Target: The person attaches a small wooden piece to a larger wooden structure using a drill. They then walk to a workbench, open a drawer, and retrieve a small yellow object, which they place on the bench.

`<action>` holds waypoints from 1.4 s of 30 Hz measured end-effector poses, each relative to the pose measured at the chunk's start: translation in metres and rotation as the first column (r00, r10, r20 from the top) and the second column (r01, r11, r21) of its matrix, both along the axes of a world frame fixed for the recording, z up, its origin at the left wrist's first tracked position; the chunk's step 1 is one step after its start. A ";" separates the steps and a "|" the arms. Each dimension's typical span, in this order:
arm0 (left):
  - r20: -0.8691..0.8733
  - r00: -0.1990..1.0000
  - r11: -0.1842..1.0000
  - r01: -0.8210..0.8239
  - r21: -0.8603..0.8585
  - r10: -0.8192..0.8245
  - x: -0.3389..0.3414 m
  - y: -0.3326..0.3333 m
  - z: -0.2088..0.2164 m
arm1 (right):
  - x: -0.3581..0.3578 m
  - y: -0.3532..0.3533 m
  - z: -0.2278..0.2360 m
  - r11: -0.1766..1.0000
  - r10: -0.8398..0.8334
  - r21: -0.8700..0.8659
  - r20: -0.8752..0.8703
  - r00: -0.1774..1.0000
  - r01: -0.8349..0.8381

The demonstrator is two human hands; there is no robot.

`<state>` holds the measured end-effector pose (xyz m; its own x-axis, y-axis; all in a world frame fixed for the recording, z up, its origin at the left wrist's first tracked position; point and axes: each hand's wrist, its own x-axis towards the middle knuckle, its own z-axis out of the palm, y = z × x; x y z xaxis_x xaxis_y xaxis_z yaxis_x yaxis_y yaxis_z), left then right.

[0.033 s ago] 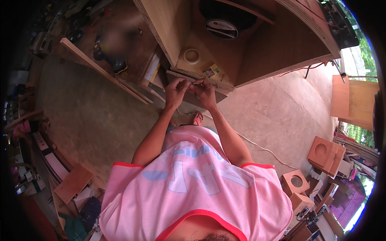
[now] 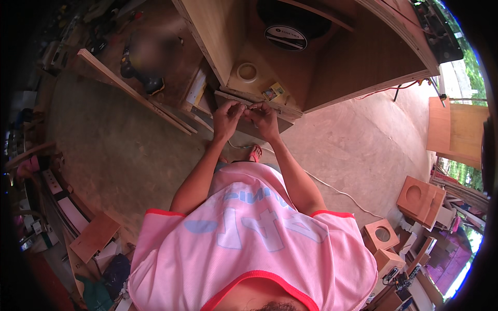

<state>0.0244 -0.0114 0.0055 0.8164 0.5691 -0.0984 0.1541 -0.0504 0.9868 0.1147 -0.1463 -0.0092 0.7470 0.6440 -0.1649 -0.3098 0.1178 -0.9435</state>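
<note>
My left hand [image 2: 228, 117] and my right hand [image 2: 263, 118] meet fingertip to fingertip at the near edge of a large open wooden box [image 2: 332, 78]. Both are closed in a pinch, and whatever lies between the fingers is too small to make out. Inside the box, a roll of pale tape [image 2: 247, 72] lies on the wood to the left. A small yellow packet [image 2: 274, 92] is just beyond my right hand. Deeper in sits a black round speaker [image 2: 311, 20] with a printed oval label.
At the left a long wooden strip [image 2: 119, 80] slants over the concrete floor [image 2: 98, 140]. A white cord [image 2: 337, 190] runs across the floor to the right, where small wooden boxes with round holes [image 2: 382, 234] stand. Wood offcuts [image 2: 95, 236] are piled at the lower left.
</note>
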 end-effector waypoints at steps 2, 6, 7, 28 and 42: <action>-0.001 1.000 1.000 -0.010 0.021 0.010 0.000 0.000 -0.001 | 0.001 -0.001 0.002 0.999 0.005 -0.037 -0.012 1.000 -0.005; 0.019 0.999 0.999 -0.035 -0.006 0.035 -0.001 -0.001 0.000 | 0.002 0.000 0.002 1.000 -0.022 0.017 -0.069 0.997 0.024; 0.014 0.999 0.999 -0.036 -0.005 0.036 -0.002 -0.001 0.001 | 0.002 0.001 0.001 0.999 -0.030 0.041 -0.084 0.996 0.034; -0.062 0.916 0.916 0.390 -0.099 -0.396 0.003 0.036 0.040 | 0.012 -0.029 0.008 0.969 0.243 -0.004 -0.127 0.962 -0.245; -0.167 0.878 0.808 0.479 0.344 -0.449 0.007 0.027 0.041 | 0.011 -0.033 0.023 0.952 0.270 -0.130 -0.077 0.960 -0.278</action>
<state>0.0318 0.0160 0.0463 0.9909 0.1307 -0.0311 0.0915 -0.4867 0.8688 0.1256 -0.1794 0.0135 0.5318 0.7904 -0.3040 -0.3663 -0.1090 -0.9241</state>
